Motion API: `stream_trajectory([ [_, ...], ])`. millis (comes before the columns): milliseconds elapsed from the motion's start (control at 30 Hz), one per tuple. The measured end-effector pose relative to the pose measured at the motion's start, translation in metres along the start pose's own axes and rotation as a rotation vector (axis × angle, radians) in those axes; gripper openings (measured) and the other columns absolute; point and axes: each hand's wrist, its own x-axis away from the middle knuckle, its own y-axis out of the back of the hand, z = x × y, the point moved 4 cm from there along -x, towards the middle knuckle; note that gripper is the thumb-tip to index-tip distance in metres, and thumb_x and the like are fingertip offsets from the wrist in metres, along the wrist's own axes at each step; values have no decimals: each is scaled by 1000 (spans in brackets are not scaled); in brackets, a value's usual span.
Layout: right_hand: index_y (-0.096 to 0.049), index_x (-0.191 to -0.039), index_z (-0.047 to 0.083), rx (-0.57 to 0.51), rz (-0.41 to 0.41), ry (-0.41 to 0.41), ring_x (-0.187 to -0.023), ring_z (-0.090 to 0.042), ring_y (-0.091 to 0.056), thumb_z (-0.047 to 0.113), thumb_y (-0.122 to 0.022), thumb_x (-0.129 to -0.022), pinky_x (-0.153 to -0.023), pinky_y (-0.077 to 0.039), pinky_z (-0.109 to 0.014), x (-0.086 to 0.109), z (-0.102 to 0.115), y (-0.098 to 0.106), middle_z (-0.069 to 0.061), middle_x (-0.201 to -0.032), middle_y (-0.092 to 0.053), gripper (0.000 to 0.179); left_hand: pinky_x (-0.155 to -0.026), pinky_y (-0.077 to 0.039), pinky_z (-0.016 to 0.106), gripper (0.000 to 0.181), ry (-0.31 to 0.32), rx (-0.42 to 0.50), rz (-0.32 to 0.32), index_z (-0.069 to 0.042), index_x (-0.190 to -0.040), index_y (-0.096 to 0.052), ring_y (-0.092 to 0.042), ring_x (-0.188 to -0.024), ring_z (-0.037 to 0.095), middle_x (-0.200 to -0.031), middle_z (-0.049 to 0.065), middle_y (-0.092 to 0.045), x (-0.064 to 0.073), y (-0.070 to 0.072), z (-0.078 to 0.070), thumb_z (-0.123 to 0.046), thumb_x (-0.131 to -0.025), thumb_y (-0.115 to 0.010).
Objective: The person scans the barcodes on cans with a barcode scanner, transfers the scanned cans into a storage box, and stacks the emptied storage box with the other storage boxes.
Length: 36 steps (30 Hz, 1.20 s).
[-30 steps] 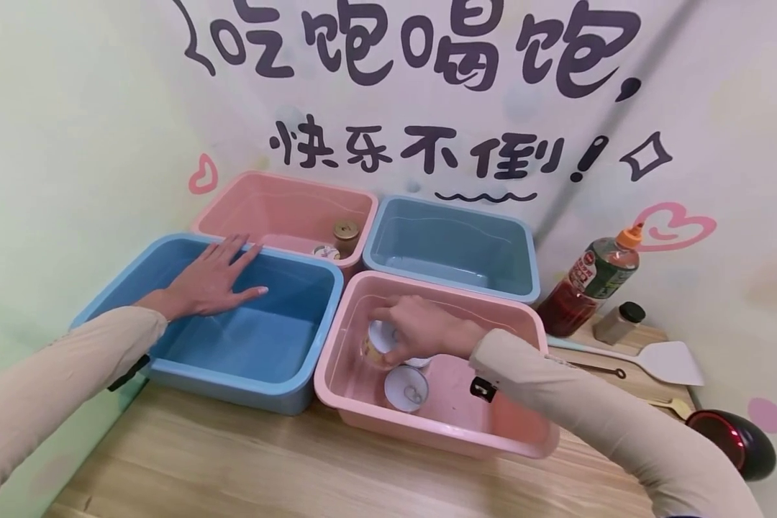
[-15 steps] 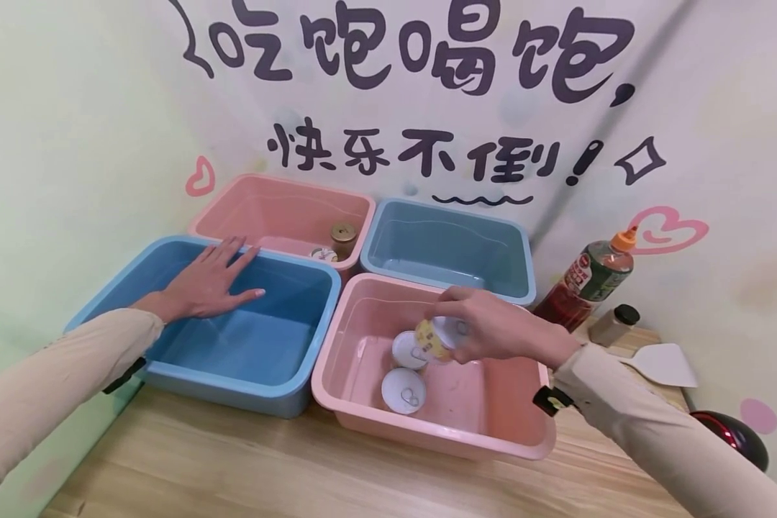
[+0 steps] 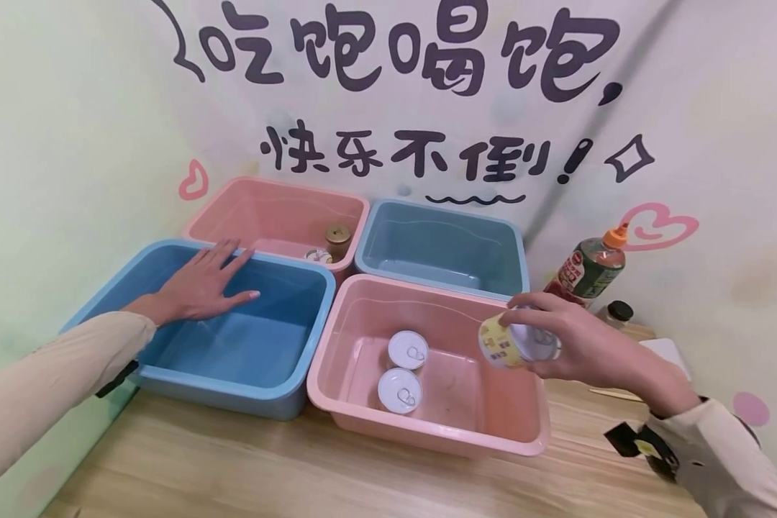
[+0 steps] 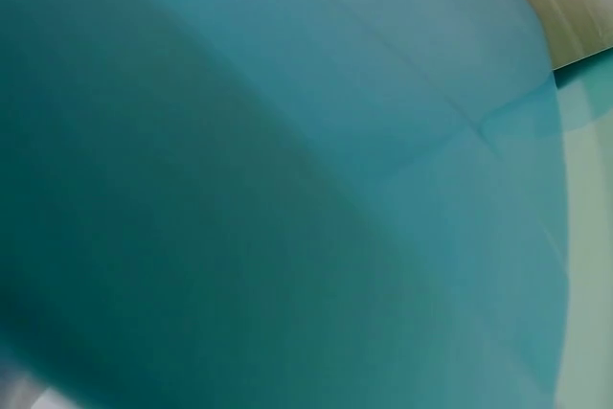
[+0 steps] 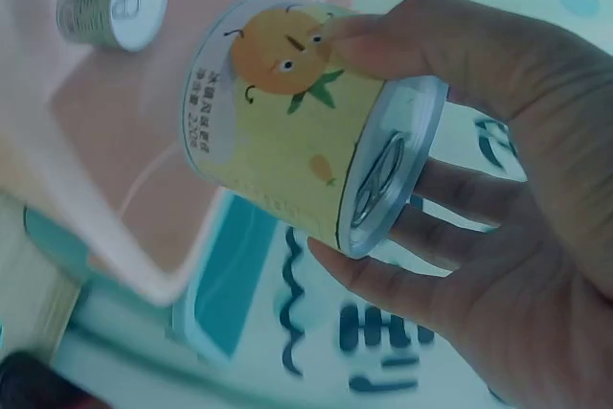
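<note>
My right hand (image 3: 583,342) grips a yellow can (image 3: 501,343) over the right end of the front pink bin (image 3: 427,437). In the right wrist view the can carries a cartoon orange fruit and tilts, its pull-tab lid towards the palm. Two cans with white pull-tab lids, a rear can (image 3: 406,348) and a nearer can (image 3: 398,391), stand in that bin. My left hand (image 3: 201,284) lies with spread, straight fingers over the back rim of the front blue bin (image 3: 233,389). Blurred blue plastic fills most of the left wrist view.
A back pink bin (image 3: 259,188) holds a gold-topped can (image 3: 338,236) and a smaller printed can (image 3: 318,256). Beside it stands a back blue bin (image 3: 447,210). On the right are a sauce bottle (image 3: 585,270), a black-capped jar (image 3: 618,313) and a white spatula (image 3: 665,354), partly hidden.
My right hand has lifted the yellow can from the left part of the front pink bin and carried it right. The left hand stays in place.
</note>
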Motion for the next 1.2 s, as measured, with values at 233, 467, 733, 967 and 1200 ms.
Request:
stream_trajectory([
  [233,-69,-116,21,40,-72,-98,-97,-33,-65,1,-92,-60,-63,-61,-29,41,-20,13,-12,-125,-60,64,-121,-13,65,90,8,9,21,-6,-158,-25,-17,-150,49,-163,28,-19,-3,-5,1,-57,-92,-58],
  [467,-68,-115,24,113,-129,-117,-103,-20,-58,7,-96,-54,-64,-56,-25,87,-47,11,-8,-124,-60,69,-118,-17,69,85,16,33,33,-5,-156,-30,-21,-147,52,-161,29,-23,-4,-2,-1,-56,-93,-58],
  [733,-68,-109,21,168,-187,-172,-98,6,-45,4,-95,-47,-59,-47,-20,133,-76,-2,0,-120,-56,70,-117,-15,71,76,51,44,79,-6,-156,-29,-23,-146,53,-160,31,-24,-9,4,-6,-50,-99,-52],
  [967,-68,-107,20,125,-215,-244,-100,13,-38,-2,-94,-42,-58,-44,-18,163,-96,-17,15,-120,-51,73,-112,-23,74,77,36,103,99,-3,-157,-24,-23,-144,57,-160,32,-22,-19,15,-41,-46,-100,-52],
  [1200,-67,-108,15,81,-238,-252,-103,15,-36,-8,-92,-40,-59,-44,-18,182,-108,-23,22,-122,-47,76,-118,-16,70,73,-83,86,92,-7,-157,-29,-20,-149,51,-162,28,-24,-38,16,-89,-46,-99,-53],
])
